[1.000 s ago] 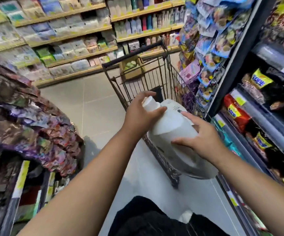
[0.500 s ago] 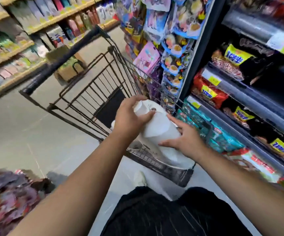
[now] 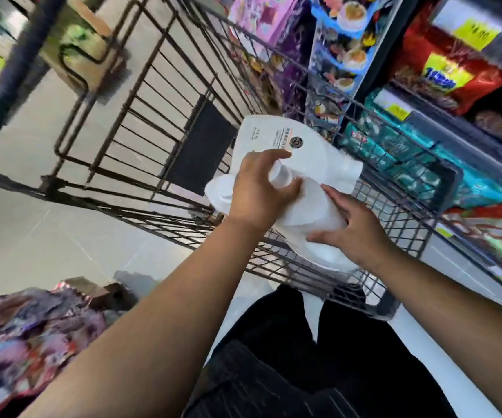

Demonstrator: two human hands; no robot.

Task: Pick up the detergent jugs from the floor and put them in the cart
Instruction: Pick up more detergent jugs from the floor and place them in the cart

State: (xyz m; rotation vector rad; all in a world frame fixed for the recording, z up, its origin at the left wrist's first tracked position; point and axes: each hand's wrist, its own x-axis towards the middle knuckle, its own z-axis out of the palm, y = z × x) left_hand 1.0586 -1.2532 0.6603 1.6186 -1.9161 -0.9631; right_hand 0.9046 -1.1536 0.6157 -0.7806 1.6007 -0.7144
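I hold a white detergent jug (image 3: 307,215) low inside the black wire cart (image 3: 141,122), above the basket's near end. My left hand (image 3: 258,191) grips its neck and cap from the left. My right hand (image 3: 355,233) lies flat against the jug's body from the right, fingers spread. Just behind it, another white jug (image 3: 288,140) with a printed label lies in the basket, partly hidden by my left hand.
The cart's dark handle bar (image 3: 11,76) is at the far left. Shelves of snack bags (image 3: 442,73) run close along the cart's right side. A rack of packets (image 3: 23,342) is at lower left. Grey floor tiles (image 3: 32,236) lie left of the cart.
Both hands have carried the jug forward and down into the cart's basket, next to the labelled jug. The view has tipped down and closer to the cart.
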